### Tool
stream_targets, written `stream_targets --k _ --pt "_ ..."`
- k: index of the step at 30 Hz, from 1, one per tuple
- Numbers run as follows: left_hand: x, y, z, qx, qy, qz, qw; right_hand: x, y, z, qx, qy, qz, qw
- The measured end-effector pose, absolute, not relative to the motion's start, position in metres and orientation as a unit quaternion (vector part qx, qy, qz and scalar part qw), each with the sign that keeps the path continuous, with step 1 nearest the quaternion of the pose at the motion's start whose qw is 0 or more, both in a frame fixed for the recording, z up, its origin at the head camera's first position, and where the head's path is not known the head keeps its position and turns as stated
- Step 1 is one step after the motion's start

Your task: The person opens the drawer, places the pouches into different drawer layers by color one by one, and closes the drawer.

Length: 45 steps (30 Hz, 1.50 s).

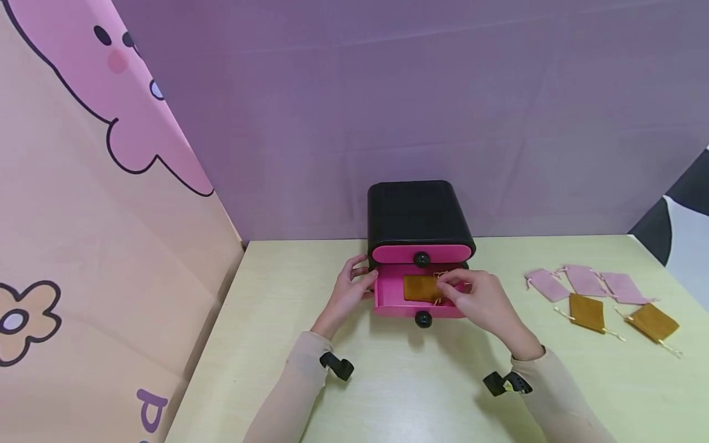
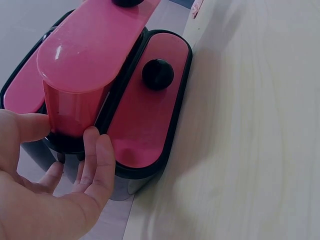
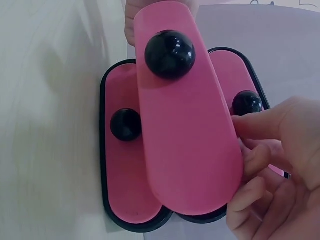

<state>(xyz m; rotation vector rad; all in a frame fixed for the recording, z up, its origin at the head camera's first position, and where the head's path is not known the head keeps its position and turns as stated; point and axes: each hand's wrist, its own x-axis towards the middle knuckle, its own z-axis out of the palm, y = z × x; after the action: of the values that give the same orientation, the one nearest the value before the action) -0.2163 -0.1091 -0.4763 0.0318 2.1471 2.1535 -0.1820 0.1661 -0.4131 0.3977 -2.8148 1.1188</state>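
A small black cabinet (image 1: 418,212) with pink drawers stands on the table, its middle drawer (image 1: 390,295) pulled out. A brown drawstring pouch (image 1: 419,288) lies in that drawer. At the pouch's right end my right hand (image 1: 480,301) pinches it by its cords with thumb and forefinger. In the right wrist view the drawer front (image 3: 192,130) hides the pouch, and the other fingers curl beside it. My left hand (image 1: 346,294) touches the cabinet at the drawer's left side, its fingers (image 2: 102,160) spread and lightly bent along the black rim.
To the right lie several pink pouches (image 1: 584,280) and two brown pouches (image 1: 587,312) with pale cords. The upper drawer (image 1: 388,253) is closed, as is the lower drawer (image 2: 150,120). Behind the table hangs a purple cloth (image 1: 421,111); a printed panel (image 1: 111,246) rises at the left.
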Motion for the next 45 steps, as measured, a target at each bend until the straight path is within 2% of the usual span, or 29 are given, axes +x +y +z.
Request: stream_targets --k 10,30,45 --pt "-0.216 -0.109 -0.476 0.014 0.695 0.717 0.049 -0.179 0.174 -0.420 0.117 -0.910 0.387 0.093" --pt "-0.216 -0.111 -0.478 0.015 0.707 0.705 0.051 -0.174 0.194 -0.431 0.093 -0.905 0.390 0.140" --pt "-0.217 -0.111 -0.478 0.012 0.709 0.703 0.055 -0.172 0.212 -0.439 0.065 -0.913 0.384 0.121"
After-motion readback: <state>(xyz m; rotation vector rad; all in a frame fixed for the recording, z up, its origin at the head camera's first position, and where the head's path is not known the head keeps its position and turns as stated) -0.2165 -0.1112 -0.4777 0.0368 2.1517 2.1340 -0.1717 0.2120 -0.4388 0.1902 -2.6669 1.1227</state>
